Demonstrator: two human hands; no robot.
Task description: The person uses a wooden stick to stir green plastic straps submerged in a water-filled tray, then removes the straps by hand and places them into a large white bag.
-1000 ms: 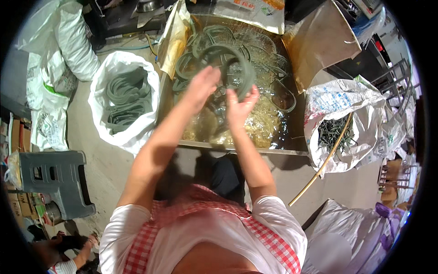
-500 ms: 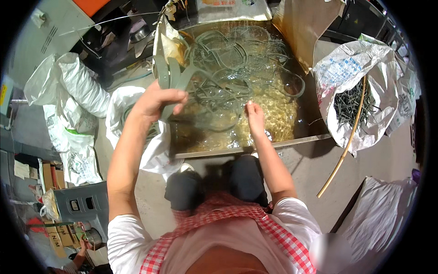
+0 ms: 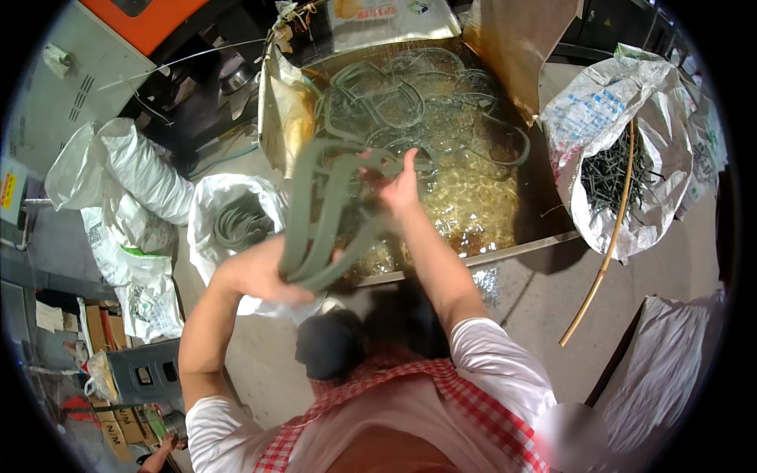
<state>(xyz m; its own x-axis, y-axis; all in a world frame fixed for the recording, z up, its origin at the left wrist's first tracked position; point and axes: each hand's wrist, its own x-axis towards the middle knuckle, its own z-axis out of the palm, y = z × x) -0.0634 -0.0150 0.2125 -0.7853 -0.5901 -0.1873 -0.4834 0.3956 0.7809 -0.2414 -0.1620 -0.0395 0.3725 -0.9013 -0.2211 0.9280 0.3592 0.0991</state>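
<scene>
A bundle of long grey-green bands (image 3: 300,213), rubber-like and looped, stretches between my two hands above the near left part of a water tank (image 3: 512,255). My left hand (image 3: 264,272) is closed around the bundle's lower end, just outside the tank's near edge. At the upper right end, my right hand (image 3: 398,189) has the bands across its fingers, with the thumb raised; motion blurs this part. More loops of the same band (image 3: 398,106) lie in the shallow, rippling water. A white sack (image 3: 203,201) beside my left forearm holds coiled bands (image 3: 240,225).
On the right, an open white woven sack (image 3: 579,118) contains short dark strips (image 3: 611,177), with a thin bamboo stick (image 3: 607,260) leaning across it. Full white sacks (image 3: 142,169) stand at left. A grey plastic crate (image 3: 146,374) and another person's hand (image 3: 162,451) appear lower left.
The band bundle has come up out of the tank toward me. My left hand moved down and nearer my body; my right hand moved left onto the bundle. The sack of coiled bands is now uncovered.
</scene>
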